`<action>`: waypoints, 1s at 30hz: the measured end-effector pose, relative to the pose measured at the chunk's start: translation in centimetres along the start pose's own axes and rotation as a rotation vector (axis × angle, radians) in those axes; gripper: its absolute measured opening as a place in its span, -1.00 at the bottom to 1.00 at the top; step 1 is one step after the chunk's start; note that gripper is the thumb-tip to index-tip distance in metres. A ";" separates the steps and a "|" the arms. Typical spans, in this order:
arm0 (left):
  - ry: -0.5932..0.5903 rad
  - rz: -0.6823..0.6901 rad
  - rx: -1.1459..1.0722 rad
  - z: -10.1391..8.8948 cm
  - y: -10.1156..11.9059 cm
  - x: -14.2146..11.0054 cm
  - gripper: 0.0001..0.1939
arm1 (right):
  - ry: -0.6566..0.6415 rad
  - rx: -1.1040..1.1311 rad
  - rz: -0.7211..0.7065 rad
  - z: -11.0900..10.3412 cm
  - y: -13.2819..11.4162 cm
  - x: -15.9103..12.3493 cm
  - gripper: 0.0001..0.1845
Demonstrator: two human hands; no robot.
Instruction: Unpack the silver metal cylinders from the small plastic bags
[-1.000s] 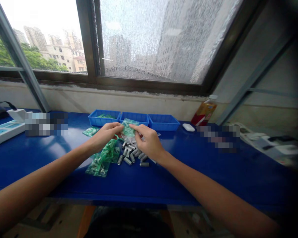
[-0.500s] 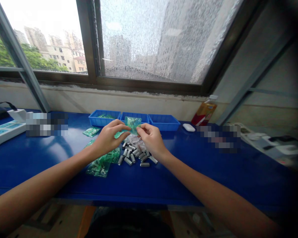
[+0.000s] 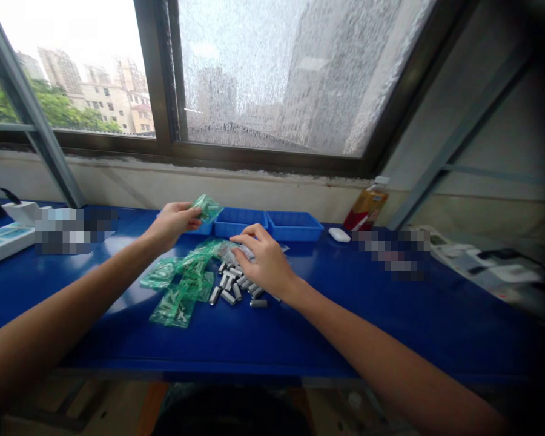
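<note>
My left hand [image 3: 171, 223] is raised over the left blue tray [image 3: 205, 228] and pinches a small green plastic bag [image 3: 206, 207]. My right hand [image 3: 262, 261] rests low over a heap of small silver metal cylinders [image 3: 234, 289] on the blue table [image 3: 336, 315], its fingers curled onto a clear bag at the heap's top; what it grips is not clear. A pile of green bags [image 3: 180, 284] lies to the left of the cylinders.
Two more blue trays [image 3: 238, 221] [image 3: 293, 225] stand in a row at the back below the window. A brown bottle [image 3: 367, 209] and a small white object [image 3: 338, 234] sit to the right. White equipment [image 3: 9, 233] lies at far left, more devices at far right.
Both hands held one green bag together over the heap. Now the left hand has carried it up and left toward the left tray, and the right hand has dropped onto the heap.
</note>
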State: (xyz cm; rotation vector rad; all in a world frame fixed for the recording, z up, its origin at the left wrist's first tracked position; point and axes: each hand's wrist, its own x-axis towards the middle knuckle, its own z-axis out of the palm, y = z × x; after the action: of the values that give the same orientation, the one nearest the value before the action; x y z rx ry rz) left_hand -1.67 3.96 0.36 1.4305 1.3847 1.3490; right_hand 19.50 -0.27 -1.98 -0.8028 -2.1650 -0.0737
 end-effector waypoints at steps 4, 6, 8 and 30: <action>0.360 0.319 0.625 -2.3 -1.9 2.0 -0.55 | -0.055 0.003 0.002 -0.2 -0.2 -0.1 -0.80; 0.355 0.427 0.813 -3.0 -2.8 1.8 -0.53 | -0.108 -0.006 -0.015 -0.2 -0.3 -0.2 -0.79; 0.240 0.476 0.877 -3.0 -3.2 1.1 -0.64 | -0.152 -0.018 -0.028 -0.2 -0.1 -0.2 -0.79; -0.489 0.763 0.833 1.9 -1.6 -3.5 -0.81 | -0.334 -0.023 0.130 0.5 1.7 -0.5 -0.71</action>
State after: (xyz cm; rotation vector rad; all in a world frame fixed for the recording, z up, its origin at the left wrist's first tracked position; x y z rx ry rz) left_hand 0.21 1.16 -2.22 2.8223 1.1272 0.6823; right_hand 20.37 0.98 -3.01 -1.0271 -2.4183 0.1096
